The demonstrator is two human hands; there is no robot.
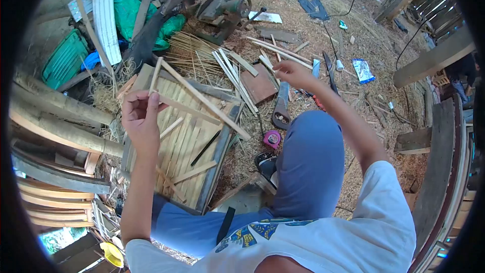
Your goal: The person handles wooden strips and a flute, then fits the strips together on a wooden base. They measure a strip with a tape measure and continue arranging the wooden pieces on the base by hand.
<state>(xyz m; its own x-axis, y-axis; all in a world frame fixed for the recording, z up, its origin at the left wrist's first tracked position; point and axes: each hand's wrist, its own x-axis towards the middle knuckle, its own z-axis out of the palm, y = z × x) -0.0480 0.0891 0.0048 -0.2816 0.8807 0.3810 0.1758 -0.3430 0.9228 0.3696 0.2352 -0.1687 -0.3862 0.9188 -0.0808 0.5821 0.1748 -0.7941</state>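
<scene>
My left hand (pixel 141 116) is closed around thin wooden strips (pixel 202 97), raised over a slatted wooden panel (pixel 199 139). Two of the strips meet at a sharp corner above my fingers, and another runs out to the right from my thumb. My right hand (pixel 294 75) hovers past my knee with its fingertips pinched together. Whatever sits between those fingertips, if anything, is too small to make out. Below it lie a hand saw (pixel 281 108) and a brown board (pixel 258 85). On the panel rest a thin black stick (pixel 205 148) and loose wood offcuts (pixel 194 172).
A pink tape measure (pixel 272 139) lies by my foot. White strips (pixel 235 78) and thin sticks (pixel 194 53) are scattered beyond the panel. A wheeled metal machine (pixel 225 15) stands at the back. Sawdust covers the ground, and a cable (pixel 331 35) crosses it.
</scene>
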